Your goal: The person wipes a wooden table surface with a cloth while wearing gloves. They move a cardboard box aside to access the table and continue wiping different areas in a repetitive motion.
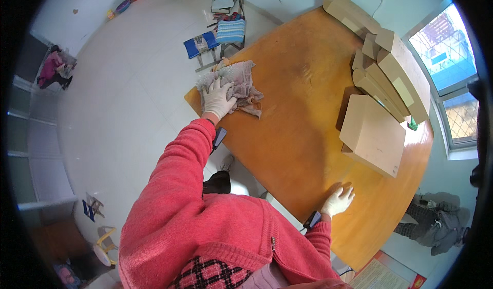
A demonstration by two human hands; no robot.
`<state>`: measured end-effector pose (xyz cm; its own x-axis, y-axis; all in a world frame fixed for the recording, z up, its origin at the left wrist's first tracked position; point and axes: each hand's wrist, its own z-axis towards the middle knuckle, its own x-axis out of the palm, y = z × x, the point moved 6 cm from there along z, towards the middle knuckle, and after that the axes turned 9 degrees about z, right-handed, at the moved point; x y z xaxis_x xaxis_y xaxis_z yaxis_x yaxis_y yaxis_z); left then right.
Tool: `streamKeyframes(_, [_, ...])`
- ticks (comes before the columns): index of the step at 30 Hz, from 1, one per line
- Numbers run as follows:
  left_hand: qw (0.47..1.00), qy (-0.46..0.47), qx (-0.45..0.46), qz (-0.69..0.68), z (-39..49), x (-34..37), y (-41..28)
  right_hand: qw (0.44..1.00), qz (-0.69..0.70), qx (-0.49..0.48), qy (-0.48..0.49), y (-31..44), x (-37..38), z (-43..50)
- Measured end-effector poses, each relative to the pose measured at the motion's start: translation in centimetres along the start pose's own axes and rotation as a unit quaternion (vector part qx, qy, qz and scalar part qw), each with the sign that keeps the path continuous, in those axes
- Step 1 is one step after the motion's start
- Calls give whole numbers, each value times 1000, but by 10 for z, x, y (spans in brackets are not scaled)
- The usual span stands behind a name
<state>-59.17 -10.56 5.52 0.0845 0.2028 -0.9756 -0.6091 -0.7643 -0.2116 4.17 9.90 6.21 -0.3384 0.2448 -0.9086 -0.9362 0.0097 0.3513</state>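
My left hand (218, 99), in a whitish glove, presses down with spread fingers on a crumpled greyish-pink cloth (242, 82) at the left end of an orange-brown wooden table (285, 135). What looks like clear bubble wrap (206, 80) lies under and beside the cloth there. My right hand (339, 202), gloved as well, is over the table's near right part with its fingers apart and nothing in it. Beyond that hand, a folded cardboard box (373, 135) rests on the tabletop. A dark device is strapped at each wrist.
More cardboard boxes (396, 69) lean along the wall side near a barred window (443, 58). Past the table's left end stand a blue folding stool (201, 44) and a stool with a striped cushion (231, 31). Dark clothing (439, 223) hangs at right. Two other people are farther off.
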Motion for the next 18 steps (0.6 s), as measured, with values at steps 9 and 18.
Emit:
streamKeyframes(9, [989, 20, 148, -9, 57, 27, -103, 994, -103, 34, -27, 106, 49, -19])
streamKeyframes(18, [856, 125, 496, -79, -65, 46, -262, 995, -84, 43, -22, 105, 51, -17])
